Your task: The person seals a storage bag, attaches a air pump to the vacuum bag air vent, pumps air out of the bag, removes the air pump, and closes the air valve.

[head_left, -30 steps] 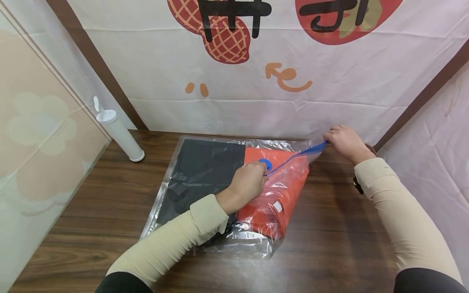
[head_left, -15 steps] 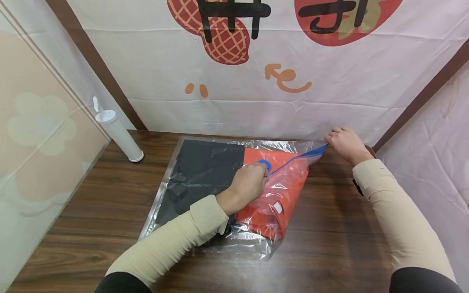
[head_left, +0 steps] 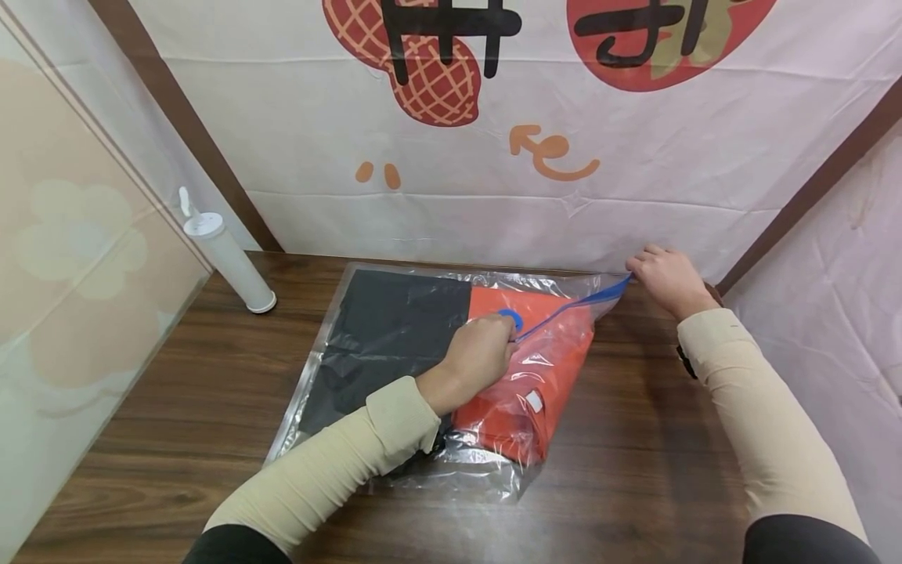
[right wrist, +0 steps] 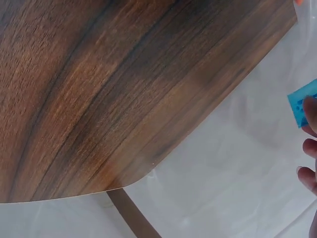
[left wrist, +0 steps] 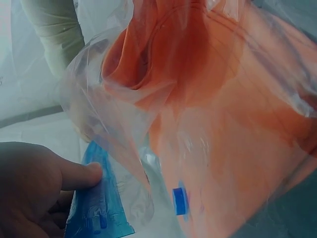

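Observation:
A clear plastic vacuum storage bag [head_left: 458,470] lies flat on the wooden table, its right side lifted and folded. Inside it show a black folded cloth [head_left: 395,329] and an orange folded cloth [head_left: 564,376]. My left hand [head_left: 475,360], over the bag's middle, pinches one end of the blue zip strip [head_left: 599,294]; the left wrist view shows its thumb [left wrist: 81,176] on the strip. At the far right my right hand [head_left: 665,278] pinches the strip's other end, drawing it taut and slanted. A round blue valve [head_left: 510,318] sits just beyond my left fingers.
A white cylindrical hand pump [head_left: 232,262] stands at the back left of the table [head_left: 634,470]. Printed cloth walls [head_left: 451,219] rise behind and on both sides. The table's rounded corner [right wrist: 131,183] shows in the right wrist view.
My right hand has shifted very slightly rightward and toward me with the strip's end. The left hand and the rest of the bag stay nearly still.

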A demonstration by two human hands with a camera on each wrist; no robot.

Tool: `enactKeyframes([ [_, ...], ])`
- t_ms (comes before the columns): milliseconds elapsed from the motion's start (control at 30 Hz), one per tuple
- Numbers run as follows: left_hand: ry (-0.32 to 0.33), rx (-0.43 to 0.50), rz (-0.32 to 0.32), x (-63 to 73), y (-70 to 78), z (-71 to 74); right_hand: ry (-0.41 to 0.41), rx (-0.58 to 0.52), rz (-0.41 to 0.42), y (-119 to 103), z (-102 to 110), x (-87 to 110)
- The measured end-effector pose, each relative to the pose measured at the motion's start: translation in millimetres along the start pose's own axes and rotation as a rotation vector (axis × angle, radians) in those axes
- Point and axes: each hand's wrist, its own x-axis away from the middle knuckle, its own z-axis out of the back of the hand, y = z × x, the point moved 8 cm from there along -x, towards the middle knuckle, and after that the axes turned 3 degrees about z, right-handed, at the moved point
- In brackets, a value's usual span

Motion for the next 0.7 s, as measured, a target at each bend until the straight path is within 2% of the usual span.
enactKeyframes([
  [467,0.001,-0.002,0.003,1.1,-2.2,-2.1,0.034,-0.033,-0.031,5,-3,6.9],
  [600,-0.001,0.004,0.005,1.3,-2.6,-2.2,0.08,-0.081,-0.032,6,-1,11.0],
  [700,0.006,0.001,0.01,1.0,-3.5,-1.6,0.156,-0.15,-0.014,5,5,13.6],
])
